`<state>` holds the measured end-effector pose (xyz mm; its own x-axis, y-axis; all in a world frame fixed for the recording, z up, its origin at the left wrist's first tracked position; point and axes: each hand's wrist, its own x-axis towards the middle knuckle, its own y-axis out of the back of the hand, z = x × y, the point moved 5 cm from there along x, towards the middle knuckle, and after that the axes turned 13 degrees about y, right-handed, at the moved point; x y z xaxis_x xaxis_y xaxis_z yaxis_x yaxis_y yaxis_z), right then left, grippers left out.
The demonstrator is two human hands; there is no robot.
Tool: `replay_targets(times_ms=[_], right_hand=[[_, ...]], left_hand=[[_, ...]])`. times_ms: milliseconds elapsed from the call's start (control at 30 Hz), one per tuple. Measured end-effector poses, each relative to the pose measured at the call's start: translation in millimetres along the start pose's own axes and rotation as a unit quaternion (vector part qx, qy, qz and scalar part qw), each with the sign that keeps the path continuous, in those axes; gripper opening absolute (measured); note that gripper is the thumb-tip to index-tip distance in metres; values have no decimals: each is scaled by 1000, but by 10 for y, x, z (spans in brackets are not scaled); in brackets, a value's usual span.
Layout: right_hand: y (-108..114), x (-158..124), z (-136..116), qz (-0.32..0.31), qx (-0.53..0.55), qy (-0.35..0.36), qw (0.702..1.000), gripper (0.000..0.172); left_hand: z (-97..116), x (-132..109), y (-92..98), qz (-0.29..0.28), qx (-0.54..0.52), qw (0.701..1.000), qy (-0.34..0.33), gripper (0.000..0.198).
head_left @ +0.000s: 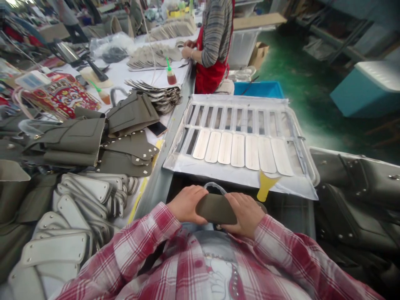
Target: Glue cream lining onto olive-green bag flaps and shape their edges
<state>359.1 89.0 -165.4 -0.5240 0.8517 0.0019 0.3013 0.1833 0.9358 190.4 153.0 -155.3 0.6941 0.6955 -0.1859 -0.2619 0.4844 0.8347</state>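
Observation:
Close to my body, both hands grip one flat olive-grey leather piece [215,209]. My left hand [186,204] wraps its left end with curled fingers. Its right end is covered by my right hand [245,214], fingers also closed. A thin clear plastic loop [215,186] shows just behind the piece. In front of my hands a wire rack [300,141] carries a row of several pale tongue-shaped leather pieces [239,150]. A yellow glue scraper [265,186] rests at the rack's near edge.
On the table to my left lie stacks of white-edged leather pieces [84,196] and olive bag panels [75,139]. A person in a red apron [214,41] works at the far end. A glue bottle [171,76], a blue bin [259,88] and dark bags [359,187] are nearby.

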Motion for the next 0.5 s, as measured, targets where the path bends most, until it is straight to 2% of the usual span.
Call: replay_targets(times_ms=[133,200,367,500], right_hand=[[4,30,2,-4,6,-20,1000,83],[15,68,-1,-9,0,-38,999,82],[24,293,-26,-66,11,-90,994,46],[8,648,-110,-77,34,-87,993,38]], left_hand=[[6,15,8,5,-18,1000,0,78],[6,30,1,13,-25,1000,-1,78],[-9,72,-12,13,-49,999,2,73],[-75,114,5,9,-60,998,11,74]])
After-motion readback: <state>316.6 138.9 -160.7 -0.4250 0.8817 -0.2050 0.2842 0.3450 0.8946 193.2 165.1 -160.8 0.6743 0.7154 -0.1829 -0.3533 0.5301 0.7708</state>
